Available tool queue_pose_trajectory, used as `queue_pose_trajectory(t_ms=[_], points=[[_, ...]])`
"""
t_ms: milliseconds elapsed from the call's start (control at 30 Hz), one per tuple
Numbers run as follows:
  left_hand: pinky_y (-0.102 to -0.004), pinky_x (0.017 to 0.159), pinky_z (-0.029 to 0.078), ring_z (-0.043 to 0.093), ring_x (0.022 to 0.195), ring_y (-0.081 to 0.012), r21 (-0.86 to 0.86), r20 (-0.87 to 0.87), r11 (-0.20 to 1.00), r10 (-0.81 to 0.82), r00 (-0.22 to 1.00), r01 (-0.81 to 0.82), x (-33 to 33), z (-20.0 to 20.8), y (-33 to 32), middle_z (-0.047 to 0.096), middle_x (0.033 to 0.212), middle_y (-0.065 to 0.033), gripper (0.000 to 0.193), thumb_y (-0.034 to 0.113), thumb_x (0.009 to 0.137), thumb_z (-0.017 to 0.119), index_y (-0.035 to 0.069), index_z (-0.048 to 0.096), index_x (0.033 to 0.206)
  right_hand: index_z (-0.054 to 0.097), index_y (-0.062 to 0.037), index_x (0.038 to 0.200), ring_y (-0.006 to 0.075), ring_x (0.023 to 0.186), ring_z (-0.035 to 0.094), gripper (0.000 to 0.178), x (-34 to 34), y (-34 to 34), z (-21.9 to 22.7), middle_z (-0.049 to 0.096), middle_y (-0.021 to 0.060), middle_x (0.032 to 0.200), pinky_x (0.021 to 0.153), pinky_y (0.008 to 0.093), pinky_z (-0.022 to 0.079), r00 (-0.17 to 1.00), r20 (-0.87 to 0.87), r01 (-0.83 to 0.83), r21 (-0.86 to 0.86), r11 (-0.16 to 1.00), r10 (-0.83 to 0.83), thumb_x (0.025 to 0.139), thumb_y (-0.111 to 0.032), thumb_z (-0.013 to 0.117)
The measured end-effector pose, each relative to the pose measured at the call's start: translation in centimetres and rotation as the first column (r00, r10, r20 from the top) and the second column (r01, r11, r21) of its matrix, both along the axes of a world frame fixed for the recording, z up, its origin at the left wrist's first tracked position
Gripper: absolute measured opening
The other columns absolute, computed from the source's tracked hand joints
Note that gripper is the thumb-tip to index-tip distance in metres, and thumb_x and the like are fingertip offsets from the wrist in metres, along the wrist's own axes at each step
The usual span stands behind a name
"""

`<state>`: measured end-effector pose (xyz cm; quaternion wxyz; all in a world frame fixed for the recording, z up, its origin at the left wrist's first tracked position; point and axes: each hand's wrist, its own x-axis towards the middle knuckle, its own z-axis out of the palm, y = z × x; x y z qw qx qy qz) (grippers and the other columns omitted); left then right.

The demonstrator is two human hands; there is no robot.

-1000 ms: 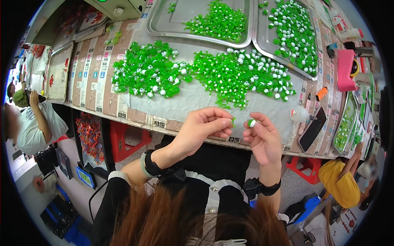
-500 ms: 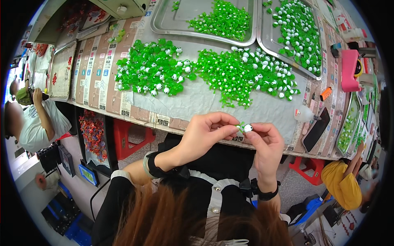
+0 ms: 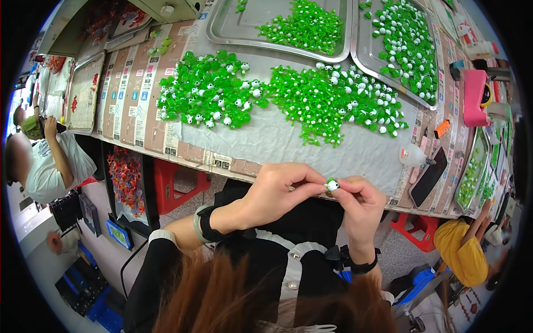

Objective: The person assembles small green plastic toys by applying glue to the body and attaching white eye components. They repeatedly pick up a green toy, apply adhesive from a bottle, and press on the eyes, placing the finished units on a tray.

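Note:
Close to the table's front edge, my left hand (image 3: 280,191) and my right hand (image 3: 362,211) meet fingertip to fingertip. Pinched between them is a small green-and-white toy figure (image 3: 332,184) with a round white head and dark eye spots. My fingers cover much of its green part. Beyond my hands lie a loose pile of green pieces with white heads (image 3: 208,94), a heap of small green pieces with white spots (image 3: 305,100), and another green-and-white pile (image 3: 375,105) to its right.
Two metal trays of green pieces stand at the back: a middle tray (image 3: 236,30) and a right tray (image 3: 363,53). At right lie a dark phone (image 3: 430,177), a white squeeze bottle (image 3: 412,155), an orange tool (image 3: 442,129) and a pink holder (image 3: 474,100). Co-workers sit at both sides.
Both hands have dropped slightly toward me and come closer together. The green part that showed between my fingertips is now mostly covered beside the white head.

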<state>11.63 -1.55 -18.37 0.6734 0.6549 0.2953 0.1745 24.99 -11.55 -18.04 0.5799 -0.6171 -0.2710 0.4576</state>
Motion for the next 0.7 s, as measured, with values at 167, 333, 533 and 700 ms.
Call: queue_pose_trajectory(t_ms=[167,333,533,700], points=[[-0.0206,0.055,0.045,0.056,0.064,-0.0112,0.065,0.071,0.997,0.043,0.997,-0.047,0.17,-0.01,-0.42,0.059,0.074,-0.0082,0.013,0.001,0.070,0.059,-0.001,0.059,0.083,0.057,0.0047,0.078,0.0122,0.067,0.054,0.010,-0.43,-0.34,0.04,0.056,0.0095,0.074,0.059,0.0200,0.043,0.994,0.093,0.045,0.066,0.997,-0.051,0.068,0.006,0.058],[-0.0207,0.055,0.042,0.055,0.063,-0.0113,0.217,0.098,0.976,-0.008,0.995,-0.014,0.10,0.22,-0.20,0.059,0.073,-0.0075,0.016,0.001,0.070,0.059,0.000,0.059,0.086,0.057,0.0045,0.076,0.0135,0.067,0.054,0.009,-0.46,-0.23,0.32,0.057,0.0103,0.073,0.058,0.0207,0.043,0.983,0.181,0.021,0.102,0.995,-0.039,0.068,0.006,0.059],[-0.0229,0.056,0.044,0.056,0.065,-0.0139,-0.033,0.048,0.999,-0.037,0.998,0.038,0.08,0.36,-0.11,0.058,0.073,-0.0080,0.015,0.002,0.073,0.055,0.002,0.058,0.087,0.057,0.0046,0.075,0.0135,0.067,0.054,0.007,-0.39,-0.31,0.40,0.057,0.0103,0.073,0.059,0.0208,0.043,0.975,0.222,0.009,0.079,0.997,-0.026,0.068,0.006,0.058],[-0.0208,0.062,0.045,0.056,0.070,-0.0114,-0.235,0.090,0.972,0.042,0.995,-0.020,0.32,0.46,-0.54,0.057,0.079,-0.0080,0.017,0.000,0.075,0.053,-0.002,0.055,0.091,0.055,0.0048,0.078,0.0131,0.070,0.054,0.009,-0.46,0.01,0.71,0.056,0.0104,0.077,0.061,0.0209,0.043,0.996,0.075,0.053,0.071,0.996,-0.058,0.070,0.007,0.056]])
